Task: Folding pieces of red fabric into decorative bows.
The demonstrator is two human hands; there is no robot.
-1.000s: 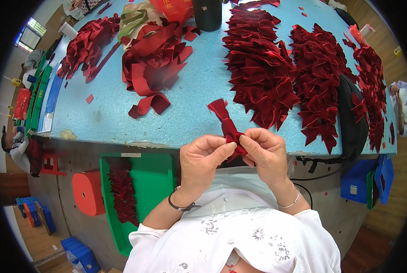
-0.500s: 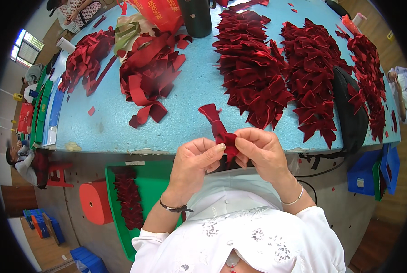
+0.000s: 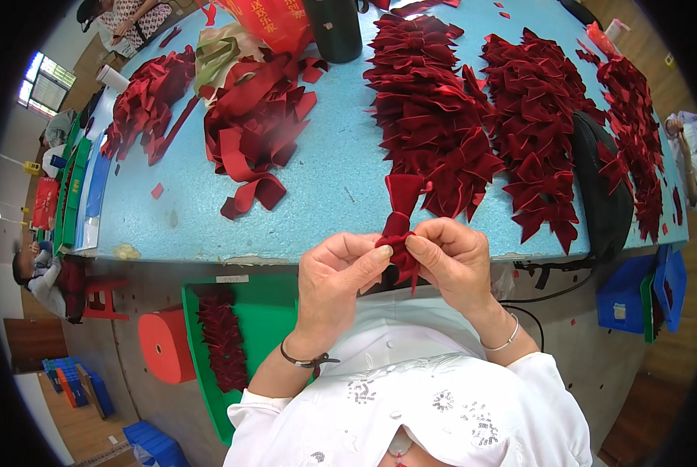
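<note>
Velvet ribbon bow (image 3: 399, 222) seemingly pinched by both hands.

You hold the bow (image 3: 399, 226) over the near edge of the tabletop (image 3: 333, 187). Behind the bow and to its right lie the finished bow piles (image 3: 481, 117). Behind and left of it lies the ribbon heap (image 3: 251, 132), with the bottle (image 3: 334, 29) farther back. Below the bow, to its left, a tray (image 3: 274, 319) sits on the floor.
</note>
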